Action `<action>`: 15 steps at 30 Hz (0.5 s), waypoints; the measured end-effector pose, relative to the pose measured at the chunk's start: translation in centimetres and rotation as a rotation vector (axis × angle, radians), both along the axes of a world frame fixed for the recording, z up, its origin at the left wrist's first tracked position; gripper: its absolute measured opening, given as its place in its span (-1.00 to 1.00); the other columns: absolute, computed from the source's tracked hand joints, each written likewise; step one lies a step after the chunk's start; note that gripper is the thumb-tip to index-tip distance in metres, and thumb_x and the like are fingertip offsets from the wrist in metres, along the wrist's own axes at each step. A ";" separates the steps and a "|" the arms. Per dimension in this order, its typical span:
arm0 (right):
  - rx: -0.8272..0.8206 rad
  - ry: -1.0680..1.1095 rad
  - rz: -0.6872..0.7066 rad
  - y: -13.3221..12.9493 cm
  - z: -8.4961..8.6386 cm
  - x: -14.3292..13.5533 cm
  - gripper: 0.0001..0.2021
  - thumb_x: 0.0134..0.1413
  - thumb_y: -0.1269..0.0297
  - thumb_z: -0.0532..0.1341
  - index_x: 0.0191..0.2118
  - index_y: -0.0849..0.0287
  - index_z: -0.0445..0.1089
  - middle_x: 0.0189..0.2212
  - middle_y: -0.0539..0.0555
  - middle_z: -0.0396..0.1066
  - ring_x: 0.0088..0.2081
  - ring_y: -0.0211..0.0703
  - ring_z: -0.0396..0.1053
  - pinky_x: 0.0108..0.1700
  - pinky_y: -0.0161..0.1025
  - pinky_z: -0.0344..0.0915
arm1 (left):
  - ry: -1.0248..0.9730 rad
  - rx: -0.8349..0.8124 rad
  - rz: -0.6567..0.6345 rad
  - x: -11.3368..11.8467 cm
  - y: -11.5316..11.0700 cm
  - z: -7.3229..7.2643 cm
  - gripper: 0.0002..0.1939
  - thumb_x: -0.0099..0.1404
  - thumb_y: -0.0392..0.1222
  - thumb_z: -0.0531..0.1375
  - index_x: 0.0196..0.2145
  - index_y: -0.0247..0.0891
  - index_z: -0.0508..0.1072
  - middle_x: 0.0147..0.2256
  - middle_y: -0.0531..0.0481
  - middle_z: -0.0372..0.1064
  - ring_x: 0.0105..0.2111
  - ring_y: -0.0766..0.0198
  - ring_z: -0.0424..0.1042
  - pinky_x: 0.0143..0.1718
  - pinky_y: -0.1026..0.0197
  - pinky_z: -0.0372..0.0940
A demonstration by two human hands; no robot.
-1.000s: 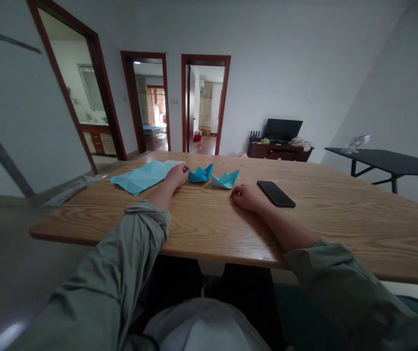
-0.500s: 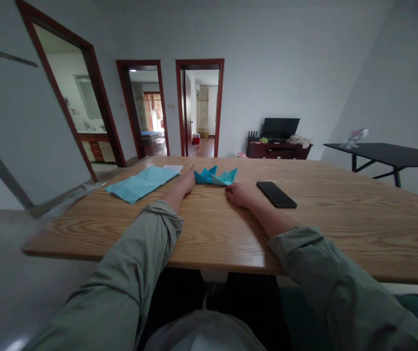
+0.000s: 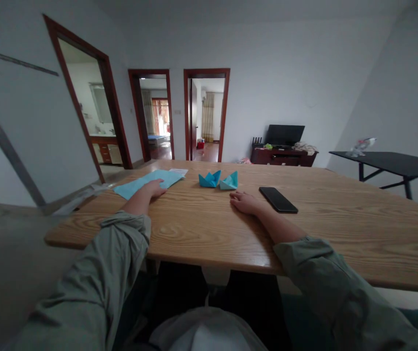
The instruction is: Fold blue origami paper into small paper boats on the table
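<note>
Two folded paper boats stand side by side on the table, a darker blue boat [image 3: 209, 180] and a lighter blue boat [image 3: 230, 182] just right of it. A creased light-blue sheet of paper [image 3: 168, 178] lies unfolded at the left. My left hand [image 3: 153, 188] rests over the near edge of that sheet, fingers reaching forward and not gripping it, as far as I can see. Close to the lighter boat but apart from it, my right hand [image 3: 244, 202] lies palm down on the wood with its fingers loosely spread, holding nothing.
A black phone [image 3: 278, 200] lies on the wooden table [image 3: 198, 229], right of my right hand. A small white card [image 3: 179, 171] sits partly behind the blue sheet. Beyond are a TV cabinet [image 3: 285, 157], a black side table [image 3: 395, 163] and several doorways.
My left hand has left the darker boat and moved left onto the light-blue sheet. My right hand has drawn slightly away from the lighter boat. The boats now stand apart, with a small gap.
</note>
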State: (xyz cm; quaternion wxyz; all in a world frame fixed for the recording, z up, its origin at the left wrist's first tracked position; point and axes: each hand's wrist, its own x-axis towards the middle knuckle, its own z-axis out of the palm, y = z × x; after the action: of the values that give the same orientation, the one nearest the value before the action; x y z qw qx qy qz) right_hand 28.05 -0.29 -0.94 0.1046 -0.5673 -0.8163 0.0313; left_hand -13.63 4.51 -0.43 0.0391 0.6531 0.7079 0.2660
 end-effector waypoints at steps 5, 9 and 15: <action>0.024 0.036 -0.002 -0.2 0.0 -0.1 -0.57 0.17 0.08 0.07 0.13 0.01 0.32 0.10 0.11 0.32 0.13 0.06 0.23 0.14 -0.08 0.12 | 0.142 -0.126 -0.004 0.1 0.8 0.0 -0.39 0.01 -0.35 0.28 0.06 -0.28 0.33 0.07 -0.17 0.33 0.02 0.08 0.33 0.06 0.11 0.16; 0.027 0.018 0.001 -0.4 0.2 -0.2 -0.58 0.18 0.10 0.06 0.12 0.01 0.32 0.11 0.10 0.31 0.14 0.03 0.22 0.13 -0.10 0.12 | 0.159 -0.118 0.055 0.7 0.1 0.2 -0.53 0.05 -0.39 0.24 -0.03 -0.32 0.39 -0.03 -0.21 0.40 -0.03 0.02 0.37 0.01 0.06 0.19; 0.030 0.168 0.020 -0.8 0.3 -0.4 -0.47 0.18 0.05 0.06 0.23 0.10 0.17 0.12 0.19 0.30 0.09 0.02 0.28 0.11 -0.13 0.15 | 0.099 0.200 0.265 2.8 -2.5 3.2 -0.68 0.33 -0.20 0.01 -0.05 -0.28 0.44 -0.11 -0.22 0.43 -0.11 0.01 0.40 -0.10 0.01 0.26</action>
State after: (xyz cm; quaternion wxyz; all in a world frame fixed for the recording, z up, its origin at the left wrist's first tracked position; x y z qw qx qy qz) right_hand 27.69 -1.12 -0.65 0.1808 -0.5530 -0.8105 0.0675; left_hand -10.84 2.00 2.77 -0.0963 0.5670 0.7589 0.3056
